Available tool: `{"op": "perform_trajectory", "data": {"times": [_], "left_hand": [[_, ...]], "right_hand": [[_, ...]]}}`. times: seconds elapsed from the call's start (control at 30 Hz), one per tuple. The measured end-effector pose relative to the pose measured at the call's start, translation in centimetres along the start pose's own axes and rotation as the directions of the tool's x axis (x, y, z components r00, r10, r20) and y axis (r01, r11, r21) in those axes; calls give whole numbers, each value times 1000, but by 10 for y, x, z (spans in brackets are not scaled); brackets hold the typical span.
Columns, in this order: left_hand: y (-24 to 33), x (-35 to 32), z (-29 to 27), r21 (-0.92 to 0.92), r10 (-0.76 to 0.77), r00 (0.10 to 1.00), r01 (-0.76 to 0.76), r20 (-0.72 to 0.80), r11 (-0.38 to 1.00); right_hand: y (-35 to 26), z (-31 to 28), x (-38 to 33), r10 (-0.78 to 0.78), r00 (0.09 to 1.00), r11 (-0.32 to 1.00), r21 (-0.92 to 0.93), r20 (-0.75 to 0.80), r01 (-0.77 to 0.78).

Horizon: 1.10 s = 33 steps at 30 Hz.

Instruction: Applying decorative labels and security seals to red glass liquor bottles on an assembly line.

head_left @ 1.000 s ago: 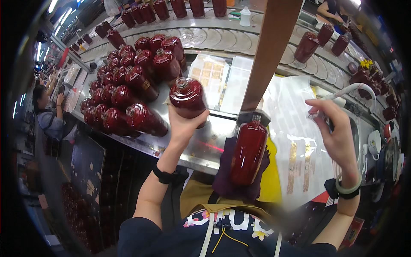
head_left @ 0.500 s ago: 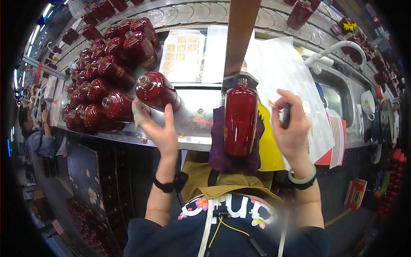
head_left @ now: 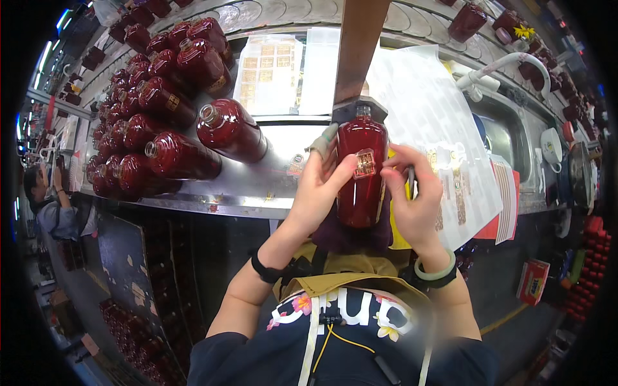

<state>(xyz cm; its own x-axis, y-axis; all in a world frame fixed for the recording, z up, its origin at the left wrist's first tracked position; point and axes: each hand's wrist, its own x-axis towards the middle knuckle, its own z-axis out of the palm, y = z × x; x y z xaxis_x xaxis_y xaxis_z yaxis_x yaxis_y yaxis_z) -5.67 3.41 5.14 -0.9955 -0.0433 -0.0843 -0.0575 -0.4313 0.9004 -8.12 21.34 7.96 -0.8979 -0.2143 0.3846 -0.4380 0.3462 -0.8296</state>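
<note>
A dark red glass bottle (head_left: 360, 204) lies in front of me with its neck pointing away, on a dark purple cloth (head_left: 344, 240). A small clear label with gold print (head_left: 365, 164) sits on its upper face. My left hand (head_left: 315, 183) is closed round the bottle's left side, its thumb against the label; a pale cover wraps one finger. At the bottle's right side, my right hand (head_left: 417, 193) has thumb and forefinger close to the label. A small dark tool (head_left: 411, 177) is tucked in that hand, mostly hidden by the fingers.
Several red bottles (head_left: 161, 96) crowd the metal bench at left, one bottle (head_left: 232, 132) standing nearer. Label sheets (head_left: 267, 77) lie behind; a long white sheet (head_left: 418, 96) spreads at right before the sink (head_left: 515, 141) and its tap. A brown post (head_left: 360, 51) rises behind my bottle.
My left hand has left the standing bottle and moved right onto the bottle before me. My right hand has come in to its side. A gold label now shows on the bottle.
</note>
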Motion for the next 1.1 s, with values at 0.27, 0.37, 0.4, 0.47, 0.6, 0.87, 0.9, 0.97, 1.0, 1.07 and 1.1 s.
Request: {"op": "perform_trajectory", "data": {"times": [0.27, 0.37, 0.4, 0.47, 0.6, 0.87, 0.9, 0.97, 1.0, 1.07, 1.1], "left_hand": [[0, 13, -9, 28, -89, 992, 86, 88, 996], [-4, 14, -11, -11, -89, 993, 91, 79, 996], [-5, 15, -11, -33, -83, 994, 85, 73, 996], [-5, 15, -11, -35, -78, 994, 80, 72, 996], [-3, 16, -8, -55, -82, 995, 85, 52, 995], [-5, 20, -6, 31, -68, 998, 67, 19, 997], [-5, 19, -5, 46, -64, 998, 63, 6, 997], [-5, 19, -4, 29, -65, 998, 65, -1, 997], [-5, 20, -4, 11, -67, 998, 67, -7, 998], [-7, 16, -2, 12, -50, 999, 50, -15, 999], [-7, 15, -1, 14, -30, 999, 30, -21, 999]], "right_hand": [[23, 13, 1, 348, 926, 881, 286, 143, -376], [24, 11, 1, 378, 909, 839, 349, 176, -417], [23, 9, 2, 384, 905, 835, 349, 185, -426], [25, 8, 3, 400, 896, 810, 385, 191, -443], [22, 5, 2, 454, 868, 722, 488, 202, -491], [24, 9, -1, 410, 892, 757, 475, 190, -449], [23, 8, 0, 410, 892, 757, 475, 190, -449], [22, 5, 3, 486, 848, 678, 521, 212, -518], [22, 4, 3, 476, 852, 686, 514, 218, -515], [20, 5, 3, 479, 851, 684, 515, 217, -517], [20, 4, 3, 481, 850, 683, 516, 214, -516]]}}
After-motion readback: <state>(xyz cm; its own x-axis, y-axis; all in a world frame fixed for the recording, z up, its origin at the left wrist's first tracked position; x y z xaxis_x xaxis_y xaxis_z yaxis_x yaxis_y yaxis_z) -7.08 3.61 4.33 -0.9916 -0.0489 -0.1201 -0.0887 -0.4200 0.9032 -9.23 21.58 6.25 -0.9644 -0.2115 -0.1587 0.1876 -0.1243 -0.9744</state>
